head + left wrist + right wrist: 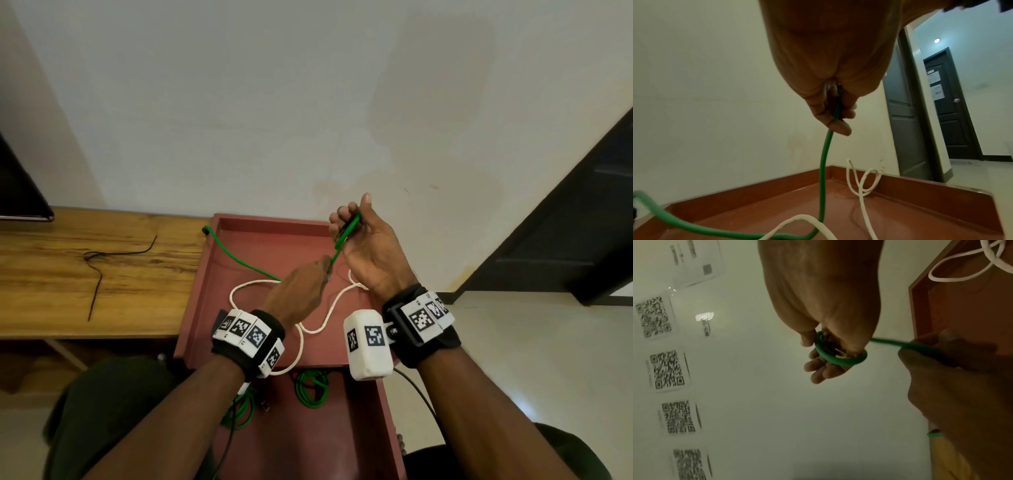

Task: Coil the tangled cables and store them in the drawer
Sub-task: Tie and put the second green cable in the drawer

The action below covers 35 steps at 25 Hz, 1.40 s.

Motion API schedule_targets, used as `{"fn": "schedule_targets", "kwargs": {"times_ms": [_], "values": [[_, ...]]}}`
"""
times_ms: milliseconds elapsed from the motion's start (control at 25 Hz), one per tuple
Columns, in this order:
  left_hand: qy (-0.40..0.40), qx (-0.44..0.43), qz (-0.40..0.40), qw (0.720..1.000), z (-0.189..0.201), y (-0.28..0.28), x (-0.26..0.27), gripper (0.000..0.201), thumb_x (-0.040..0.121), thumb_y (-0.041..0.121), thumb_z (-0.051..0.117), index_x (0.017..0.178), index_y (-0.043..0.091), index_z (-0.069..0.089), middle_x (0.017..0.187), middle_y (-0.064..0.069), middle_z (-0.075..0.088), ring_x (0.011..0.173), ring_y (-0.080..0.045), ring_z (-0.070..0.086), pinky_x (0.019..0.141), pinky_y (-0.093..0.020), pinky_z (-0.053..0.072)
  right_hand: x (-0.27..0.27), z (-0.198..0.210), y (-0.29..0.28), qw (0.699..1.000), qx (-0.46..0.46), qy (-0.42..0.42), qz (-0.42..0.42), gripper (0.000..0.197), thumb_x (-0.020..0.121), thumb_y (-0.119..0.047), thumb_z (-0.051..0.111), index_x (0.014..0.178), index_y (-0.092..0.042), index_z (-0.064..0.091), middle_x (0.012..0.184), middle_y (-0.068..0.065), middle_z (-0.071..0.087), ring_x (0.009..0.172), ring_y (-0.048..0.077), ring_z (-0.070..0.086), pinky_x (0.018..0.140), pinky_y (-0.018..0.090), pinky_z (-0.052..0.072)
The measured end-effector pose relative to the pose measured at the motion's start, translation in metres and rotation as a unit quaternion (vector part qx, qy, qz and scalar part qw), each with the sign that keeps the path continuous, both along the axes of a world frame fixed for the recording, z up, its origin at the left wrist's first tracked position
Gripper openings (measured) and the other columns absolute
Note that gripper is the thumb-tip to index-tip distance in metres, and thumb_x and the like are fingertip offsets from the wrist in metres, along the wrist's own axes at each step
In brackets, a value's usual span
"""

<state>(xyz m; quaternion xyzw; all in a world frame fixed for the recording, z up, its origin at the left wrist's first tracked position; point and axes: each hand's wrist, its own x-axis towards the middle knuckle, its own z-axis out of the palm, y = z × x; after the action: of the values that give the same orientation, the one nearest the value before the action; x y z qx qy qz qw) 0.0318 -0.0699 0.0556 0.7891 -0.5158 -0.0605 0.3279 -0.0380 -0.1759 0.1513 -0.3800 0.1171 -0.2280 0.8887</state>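
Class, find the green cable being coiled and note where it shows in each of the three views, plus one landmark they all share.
Head: green cable at centre right, looped in the right hand, running down to the left hand.
Left wrist: centre, hanging from the fingers.
Right wrist: centre, a small loop.
Shared landmark: the white cable lying in the red tray.

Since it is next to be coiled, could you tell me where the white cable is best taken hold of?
Probably at the open loop of the white cable on the red tray, pinched from above. There the strand lies alone on the tray floor, left of the left hand, away from the green cable.
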Motion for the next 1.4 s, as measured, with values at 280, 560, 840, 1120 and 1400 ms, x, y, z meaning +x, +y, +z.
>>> {"fn": "schedule_targets", "kwargs": {"times_ms": [280, 560, 840, 1120, 1400], "values": [[-0.074, 0.045, -0.019, 0.996, 0.007, 0.003, -0.018, 0.015, 0.096, 0.004, 0.042, 0.094, 0.002, 0.056, 0.088, -0.019, 0.061, 0.076, -0.038, 0.058, 0.062, -0.041, 0.039, 0.001, -0.048, 0.019, 0.738, -0.589, 0.291, -0.153, 0.028, 0.103, -0.032, 0.050, 0.081, -0.014, 0.049, 0.078, 0.003, 0.059, 0.071, 0.021, 0.057, 0.066, 0.030, 0.043], [-0.105, -0.015, 0.142, 0.984, 0.012, 0.001, 0.005, 0.023, 0.083, -0.012, 0.045, 0.095, 0.005, 0.055, 0.096, -0.014, 0.058, 0.089, -0.034, 0.055, 0.068, -0.038, 0.039, -0.006, -0.040, 0.009, 0.466, -0.783, 0.377, -0.166, 0.023, 0.102, -0.013, 0.047, 0.100, 0.003, 0.063, 0.092, 0.023, 0.066, 0.084, 0.038, 0.064, 0.070, 0.043, 0.049], [-0.094, -0.132, 0.187, 0.969, 0.025, 0.001, 0.022, 0.034, 0.077, -0.019, 0.049, 0.100, 0.000, 0.065, 0.101, -0.015, 0.065, 0.100, -0.030, 0.061, 0.084, -0.029, 0.047, -0.031, -0.062, 0.004, 0.575, -0.718, 0.392, -0.003, 0.065, 0.106, -0.049, 0.022, 0.083, -0.007, 0.065, 0.058, 0.002, 0.047, 0.050, 0.018, 0.043, 0.050, 0.029, 0.028], [-0.067, -0.131, 0.149, 0.978, 0.019, -0.014, 0.021, 0.032, 0.081, -0.018, 0.045, 0.103, 0.001, 0.059, 0.098, -0.015, 0.062, 0.094, -0.030, 0.059, 0.077, -0.032, 0.044, -0.051, -0.025, 0.026, 0.930, -0.287, 0.209, 0.099, 0.065, 0.099, -0.065, 0.030, 0.055, -0.018, 0.029, 0.045, -0.002, 0.022, 0.040, 0.013, 0.012, 0.040, 0.024, 0.013], [0.003, 0.052, 0.031, 0.998, 0.010, -0.014, 0.000, 0.012, 0.096, 0.000, 0.044, 0.096, 0.004, 0.054, 0.092, -0.015, 0.064, 0.086, -0.036, 0.061, 0.069, -0.029, 0.032, -0.039, 0.019, 0.006, 0.987, -0.074, 0.012, 0.143, 0.055, 0.104, -0.054, 0.032, 0.065, -0.016, 0.036, 0.049, -0.001, 0.033, 0.037, 0.013, 0.032, 0.046, 0.031, 0.022]]}}
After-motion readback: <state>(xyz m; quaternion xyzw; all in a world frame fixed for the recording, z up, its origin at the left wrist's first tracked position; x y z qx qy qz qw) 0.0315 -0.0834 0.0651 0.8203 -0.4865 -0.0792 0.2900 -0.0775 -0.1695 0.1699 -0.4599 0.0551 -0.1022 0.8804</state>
